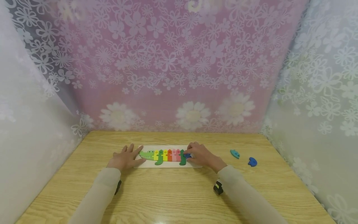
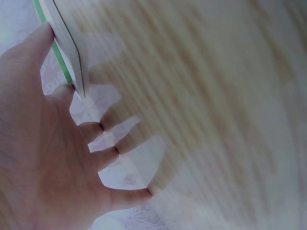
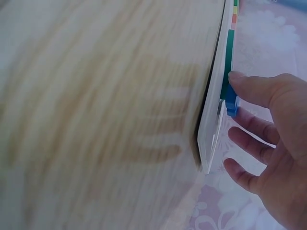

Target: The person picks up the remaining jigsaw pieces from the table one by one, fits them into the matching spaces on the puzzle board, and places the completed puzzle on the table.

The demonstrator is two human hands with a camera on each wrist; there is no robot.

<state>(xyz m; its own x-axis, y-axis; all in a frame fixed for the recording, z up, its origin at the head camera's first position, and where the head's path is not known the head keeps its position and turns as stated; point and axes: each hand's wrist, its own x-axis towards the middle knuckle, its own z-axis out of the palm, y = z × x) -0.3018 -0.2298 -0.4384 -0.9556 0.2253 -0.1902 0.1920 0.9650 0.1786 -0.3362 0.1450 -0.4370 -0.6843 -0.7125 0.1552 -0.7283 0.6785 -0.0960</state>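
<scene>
A pale wooden puzzle board point(image 1: 170, 165) lies on the table, filled with a row of coloured crocodile pieces, from a green head point(image 1: 147, 155) on the left to a dark green leg piece point(image 1: 182, 158). At its left end my left hand point(image 1: 123, 159) is spread, thumb and forefinger touching the board and the other fingertips on the tabletop. My right hand point(image 1: 202, 155) pinches a blue puzzle piece point(image 3: 231, 101) at the board's right part, beside the dark green piece. In the head view its fingers partly cover that blue piece.
To the right of the board lie a teal puzzle piece point(image 1: 235, 153) and a darker blue curved piece point(image 1: 252, 161). Flower-patterned cloth point(image 1: 173, 77) hangs behind the wooden table point(image 1: 167, 199) and at both sides.
</scene>
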